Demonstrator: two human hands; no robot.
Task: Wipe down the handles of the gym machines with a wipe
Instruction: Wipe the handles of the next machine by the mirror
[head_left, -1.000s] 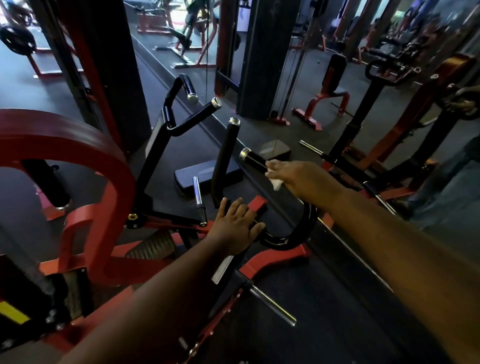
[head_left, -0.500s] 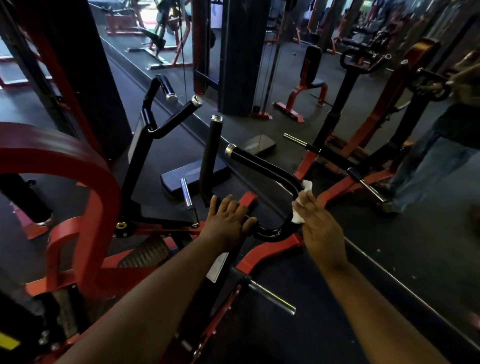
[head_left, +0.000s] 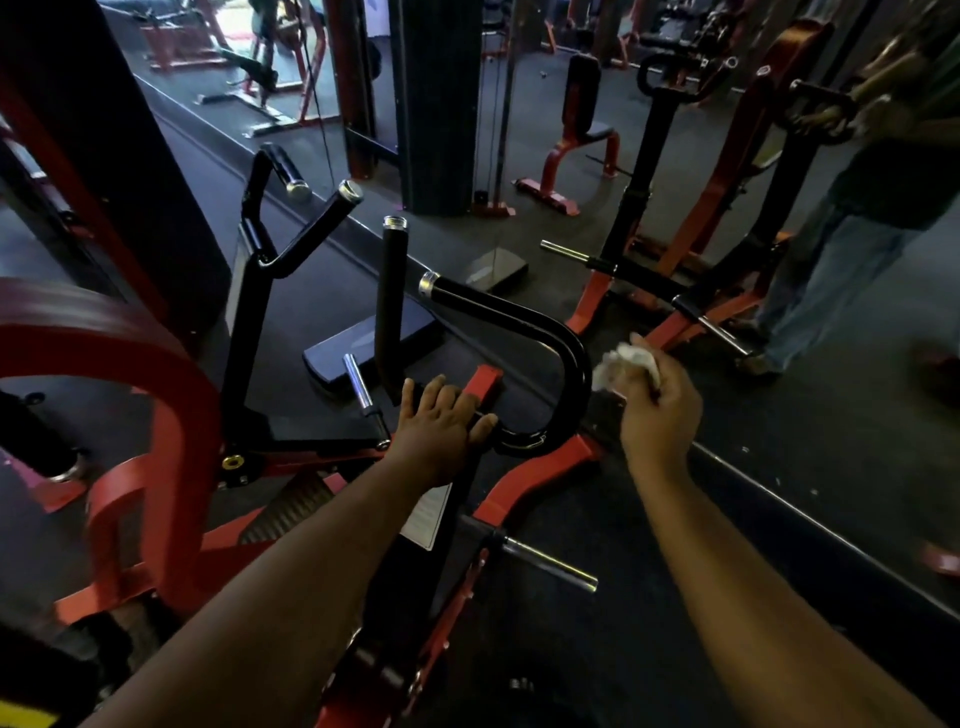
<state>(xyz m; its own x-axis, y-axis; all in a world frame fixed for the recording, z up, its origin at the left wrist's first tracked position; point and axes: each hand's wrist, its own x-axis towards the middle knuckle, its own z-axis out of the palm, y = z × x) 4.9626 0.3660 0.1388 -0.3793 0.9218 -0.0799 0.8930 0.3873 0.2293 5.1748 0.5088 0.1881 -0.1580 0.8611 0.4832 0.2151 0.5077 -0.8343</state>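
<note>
My right hand (head_left: 660, 410) was clenched around the crumpled white wipe (head_left: 626, 364), which sat just beside the outer bend of the curved black handle (head_left: 566, 343), at about three o'clock from it; I could not tell whether the two touched. My left hand (head_left: 441, 431) lay flat with fingers spread and released, resting on the machine's frame at the handle's base, at about eight o'clock from the wipe. The upright black handle (head_left: 388, 306) stood at twelve o'clock from my left hand.
</note>
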